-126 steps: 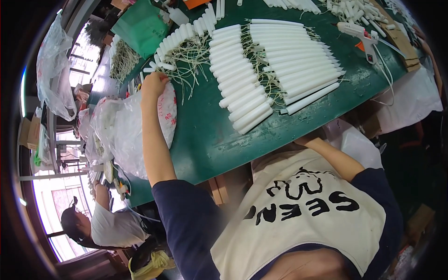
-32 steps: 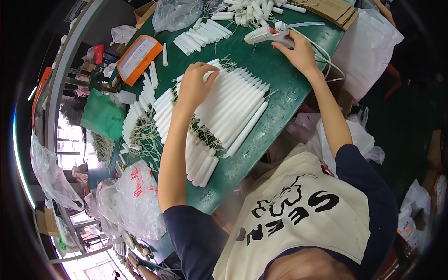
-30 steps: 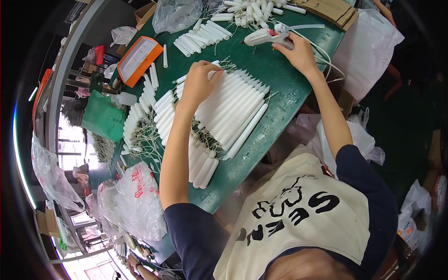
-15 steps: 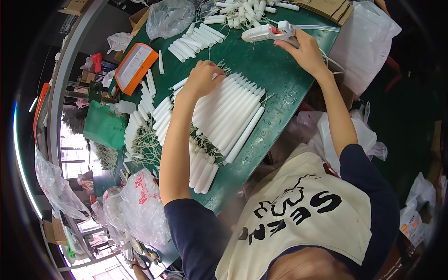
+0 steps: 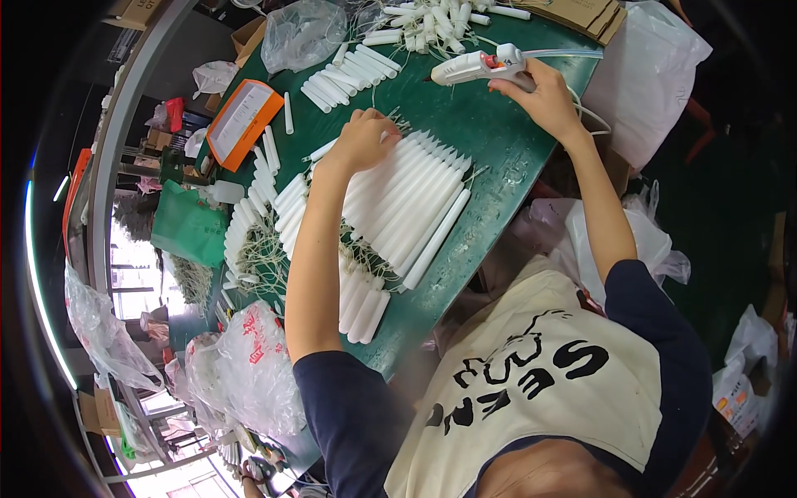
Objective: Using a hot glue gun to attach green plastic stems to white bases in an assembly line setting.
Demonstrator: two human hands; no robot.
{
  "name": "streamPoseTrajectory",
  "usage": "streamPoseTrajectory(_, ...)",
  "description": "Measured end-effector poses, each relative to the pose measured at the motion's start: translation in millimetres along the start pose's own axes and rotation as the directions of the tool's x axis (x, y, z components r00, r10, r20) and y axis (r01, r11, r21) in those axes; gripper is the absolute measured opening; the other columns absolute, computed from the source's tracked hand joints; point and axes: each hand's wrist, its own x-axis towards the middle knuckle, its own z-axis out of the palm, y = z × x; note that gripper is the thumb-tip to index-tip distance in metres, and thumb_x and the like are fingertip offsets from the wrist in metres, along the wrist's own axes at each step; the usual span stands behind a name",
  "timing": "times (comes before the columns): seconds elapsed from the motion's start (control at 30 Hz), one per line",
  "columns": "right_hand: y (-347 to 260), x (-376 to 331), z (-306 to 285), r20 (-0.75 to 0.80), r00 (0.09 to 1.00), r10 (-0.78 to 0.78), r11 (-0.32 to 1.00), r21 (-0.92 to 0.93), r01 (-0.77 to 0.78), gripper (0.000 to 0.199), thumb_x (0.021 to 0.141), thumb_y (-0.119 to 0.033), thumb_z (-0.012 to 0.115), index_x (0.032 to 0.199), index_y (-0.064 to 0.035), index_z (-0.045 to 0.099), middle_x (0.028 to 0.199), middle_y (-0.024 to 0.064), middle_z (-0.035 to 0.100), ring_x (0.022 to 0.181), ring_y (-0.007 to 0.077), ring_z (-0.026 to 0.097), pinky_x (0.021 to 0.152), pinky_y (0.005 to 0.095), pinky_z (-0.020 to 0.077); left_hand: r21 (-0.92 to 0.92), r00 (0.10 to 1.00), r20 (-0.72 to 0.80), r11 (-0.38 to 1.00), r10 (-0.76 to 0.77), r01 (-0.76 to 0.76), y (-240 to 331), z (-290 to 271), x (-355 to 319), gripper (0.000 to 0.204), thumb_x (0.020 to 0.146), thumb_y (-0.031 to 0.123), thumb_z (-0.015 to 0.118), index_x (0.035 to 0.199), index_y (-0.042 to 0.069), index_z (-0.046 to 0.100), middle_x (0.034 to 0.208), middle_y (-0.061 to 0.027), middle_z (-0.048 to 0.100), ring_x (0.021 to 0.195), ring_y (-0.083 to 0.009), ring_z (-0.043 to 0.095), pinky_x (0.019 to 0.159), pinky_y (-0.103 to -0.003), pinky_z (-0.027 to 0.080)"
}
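Nearest me, I note clear plastic bags [image 5: 249,365] at the green bench [image 5: 490,149] edge. Mid-bench: a row of white tubes [image 5: 407,207] with wire leads. Left hand [image 5: 364,139] rests curled on the tubes' far ends, fingers bent. Farther out, right hand [image 5: 548,95] is clenched around the white glue gun [image 5: 481,65]. Orange tray [image 5: 241,123] far left.

Left hand [image 5: 363,141] fingertips hidden among white tubes [image 5: 411,199], glue gun [image 5: 481,65] handle covered by right hand [image 5: 548,95]
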Motion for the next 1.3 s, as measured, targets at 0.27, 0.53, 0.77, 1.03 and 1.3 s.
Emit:
streamPoseTrajectory(0.27,-1,-3,-5,0.057,0.997,0.054,0.998,-0.034,-0.052,0.030,0.076,-0.022,0.071,0.090,0.0022,0.059,0.082,0.0101,0.066,0.073,0.0136,0.060,0.070,0.0257,0.0452,-0.106,0.992,-0.127,0.994,0.016,-0.030,-8,-4,-7,0.014,0.078,0.016,0.059,0.090,0.010,0.064,0.102,-0.0104,0.053,0.102,-0.0290,0.045,0.090,-0.036,0.037)
streamPoseTrajectory(0.53,6,-5,-1,-0.023,1.000,0.010,0.998,0.057,-0.009,0.033,0.072,-0.029,0.073,0.087,-0.0024,0.061,0.076,0.0117,0.062,0.065,0.0268,0.056,0.063,0.0311,0.0445,-0.058,0.978,-0.205,0.998,0.026,-0.039,5,-9,-3,0.011,0.075,0.016,0.062,0.082,0.012,0.070,0.097,-0.0090,0.056,0.098,-0.0282,0.048,0.086,-0.037,0.039)
streamPoseTrajectory(0.77,5,-8,-3,0.001,1.000,0.032,0.998,0.057,-0.032,0.032,0.073,-0.028,0.073,0.087,-0.0026,0.061,0.075,0.0115,0.062,0.065,0.0264,0.056,0.063,0.0310,0.0446,0.041,0.991,-0.126,0.998,0.047,-0.043,2,-1,1,0.014,0.074,0.018,0.063,0.083,0.010,0.070,0.098,-0.0093,0.057,0.098,-0.0274,0.048,0.086,-0.037,0.040)
streamPoseTrajectory(1.03,6,-10,-6,0.015,1.000,0.008,1.000,-0.012,-0.008,0.033,0.072,-0.027,0.073,0.087,-0.0008,0.059,0.076,0.0118,0.059,0.065,0.0253,0.055,0.063,0.0303,0.0441,-0.034,0.999,-0.032,0.999,-0.033,0.032,5,-2,8,0.016,0.076,0.017,0.062,0.087,0.007,0.068,0.099,-0.0113,0.057,0.099,-0.0264,0.048,0.088,-0.034,0.039)
streamPoseTrajectory(1.3,0,-12,-10,0.050,0.999,0.022,0.999,-0.031,-0.021,0.034,0.072,-0.026,0.073,0.087,0.0007,0.058,0.078,0.0125,0.059,0.068,0.0238,0.055,0.064,0.0299,0.0436,-0.051,0.996,-0.032,0.996,0.078,-0.080,4,-7,1,0.018,0.079,0.013,0.059,0.092,0.004,0.067,0.096,-0.0133,0.059,0.086,-0.0281,0.054,0.080,-0.036,0.043)
